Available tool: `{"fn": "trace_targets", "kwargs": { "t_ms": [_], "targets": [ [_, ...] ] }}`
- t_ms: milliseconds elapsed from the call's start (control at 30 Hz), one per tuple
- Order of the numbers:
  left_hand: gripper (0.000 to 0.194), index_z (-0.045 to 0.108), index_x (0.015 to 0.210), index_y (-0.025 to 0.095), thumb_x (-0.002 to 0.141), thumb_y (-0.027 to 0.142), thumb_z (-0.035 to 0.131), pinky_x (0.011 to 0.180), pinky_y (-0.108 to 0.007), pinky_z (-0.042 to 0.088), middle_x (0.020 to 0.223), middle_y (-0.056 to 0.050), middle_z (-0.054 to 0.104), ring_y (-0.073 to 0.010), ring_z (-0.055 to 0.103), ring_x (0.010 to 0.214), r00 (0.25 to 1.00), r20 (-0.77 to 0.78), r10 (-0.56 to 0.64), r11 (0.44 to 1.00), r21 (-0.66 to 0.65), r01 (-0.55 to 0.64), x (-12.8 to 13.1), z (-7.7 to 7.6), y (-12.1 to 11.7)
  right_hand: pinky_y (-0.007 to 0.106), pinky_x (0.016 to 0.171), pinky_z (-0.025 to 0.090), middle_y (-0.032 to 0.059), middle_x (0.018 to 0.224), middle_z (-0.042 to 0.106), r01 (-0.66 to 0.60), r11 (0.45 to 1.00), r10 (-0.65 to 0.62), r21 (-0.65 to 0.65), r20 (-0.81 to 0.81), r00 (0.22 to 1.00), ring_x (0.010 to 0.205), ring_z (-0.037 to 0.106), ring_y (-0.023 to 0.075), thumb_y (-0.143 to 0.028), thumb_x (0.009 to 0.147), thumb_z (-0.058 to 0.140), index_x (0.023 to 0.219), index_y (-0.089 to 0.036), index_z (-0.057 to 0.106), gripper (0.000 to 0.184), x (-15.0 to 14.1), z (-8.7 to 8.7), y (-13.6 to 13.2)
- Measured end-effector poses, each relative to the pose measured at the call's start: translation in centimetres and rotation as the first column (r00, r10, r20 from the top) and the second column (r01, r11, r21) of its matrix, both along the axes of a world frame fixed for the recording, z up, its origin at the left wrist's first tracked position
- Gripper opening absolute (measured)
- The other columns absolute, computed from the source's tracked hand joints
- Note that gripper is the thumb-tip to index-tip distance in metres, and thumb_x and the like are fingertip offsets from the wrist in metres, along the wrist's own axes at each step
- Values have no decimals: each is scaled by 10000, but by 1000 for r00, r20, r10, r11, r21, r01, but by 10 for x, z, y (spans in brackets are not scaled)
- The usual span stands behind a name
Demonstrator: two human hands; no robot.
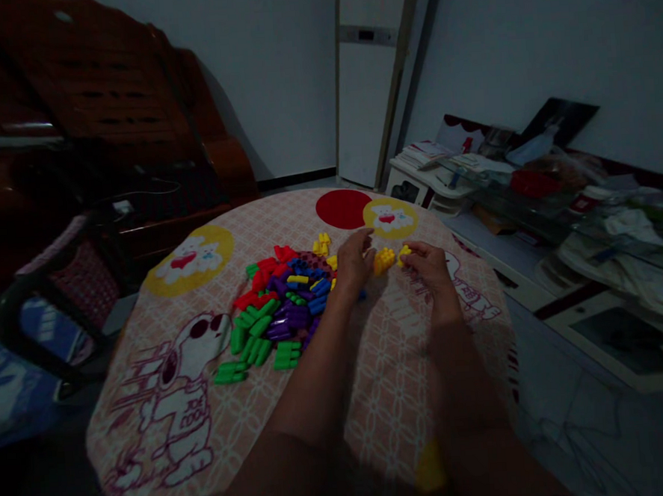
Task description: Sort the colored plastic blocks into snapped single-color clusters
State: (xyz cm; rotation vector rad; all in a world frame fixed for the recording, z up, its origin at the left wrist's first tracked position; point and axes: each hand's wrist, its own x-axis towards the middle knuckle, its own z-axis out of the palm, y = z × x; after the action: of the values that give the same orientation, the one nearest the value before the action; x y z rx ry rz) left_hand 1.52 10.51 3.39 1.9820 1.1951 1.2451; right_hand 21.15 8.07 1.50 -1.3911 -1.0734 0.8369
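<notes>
My right hand [430, 266] pinches a small yellow toy building block [404, 252] between thumb and fingers. Just left of it, a cluster of yellow blocks [384, 260] sits on the patterned tablecloth [393, 394]. My left hand [356, 263] is beside that cluster, its fingers curved and apart; whether its thumb touches the cluster I cannot tell. Left of my left forearm lies a loose pile of blocks: green [255, 350], purple [288, 319], red [263, 275] and blue [319, 300]. Another yellow block [321, 244] lies at the pile's far side. My left hand and forearm hide part of the pile.
A chair [59, 294] stands at the table's left, with a carved wooden sofa [132, 110] behind it. To the right runs a low white cabinet [566, 323] covered with papers and bags. A tall white unit [367, 103] stands in the far corner.
</notes>
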Motion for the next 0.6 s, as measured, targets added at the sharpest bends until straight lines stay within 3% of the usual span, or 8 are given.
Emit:
{"fn": "trace_targets", "kwargs": {
  "t_ms": [100, 167, 367, 600],
  "targets": [
    [413, 645, 1218, 166, 818, 95, 566, 961, -352, 516, 1144, -105, 710, -203, 666, 1032, 960, -159, 230, 969, -51, -241, -32, 1, 11, 262, 526, 513, 28, 816, 710, 79, 997, -79, 15, 33, 996, 604, 621, 144, -379, 514, 796, 1033, -133, 731, 579, 1, -9, 7],
    [357, 675, 1163, 167, 821, 131, 582, 978, -358, 500, 1125, -102, 722, -220, 664, 1055, 912, -284, 295, 940, -85, -330, -49, -1, 15, 290, 585, 543, 27, 836, 710, 88, 996, -90, 22, 69, 994, 648, 639, 158, -365, 509, 790, 1007, -141, 730, 550, 0, -14, 11],
    [290, 729, 1087, 193, 815, 258, 650, 913, -368, 509, 1115, -109, 740, -269, 674, 1062, 831, -506, 234, 908, -192, -372, -61, -5, 13, 360, 750, 568, 54, 874, 747, 70, 998, -70, 4, 194, 979, 795, 687, 220, -287, 519, 780, 966, -144, 740, 471, -5, -22, 15],
    [341, 714, 1150, 173, 832, 290, 679, 914, -372, 508, 1201, -145, 719, -298, 658, 1131, 786, -576, 225, 884, -219, -413, -58, 2, 7, 400, 860, 561, 56, 952, 771, 26, 999, -14, -35, 296, 955, 875, 704, 239, -240, 565, 747, 973, -170, 756, 415, -12, -19, 14]
  ]
}}
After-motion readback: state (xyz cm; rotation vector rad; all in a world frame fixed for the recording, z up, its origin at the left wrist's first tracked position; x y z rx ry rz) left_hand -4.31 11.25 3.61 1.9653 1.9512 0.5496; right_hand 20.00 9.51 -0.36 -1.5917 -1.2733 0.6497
